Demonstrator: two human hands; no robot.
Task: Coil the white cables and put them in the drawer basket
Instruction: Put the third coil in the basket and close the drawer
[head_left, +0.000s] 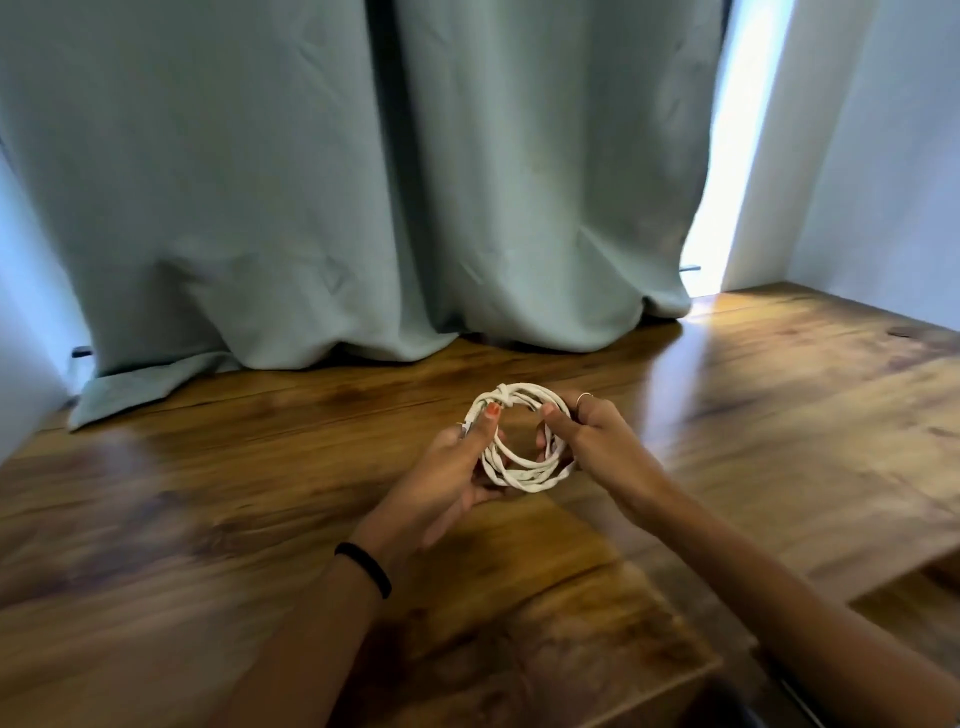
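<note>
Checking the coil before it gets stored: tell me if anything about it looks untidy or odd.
Mostly tidy. The white cable is a round coil held between left hand and right hand, but its loops fan apart unevenly at the near side. No drawer basket in view.

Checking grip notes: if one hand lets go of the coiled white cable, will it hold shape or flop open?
The coiled white cable probably stays bundled: a wrap crosses its top. Its loops look loose, so it would likely sag. Left hand and right hand both grip it.
</note>
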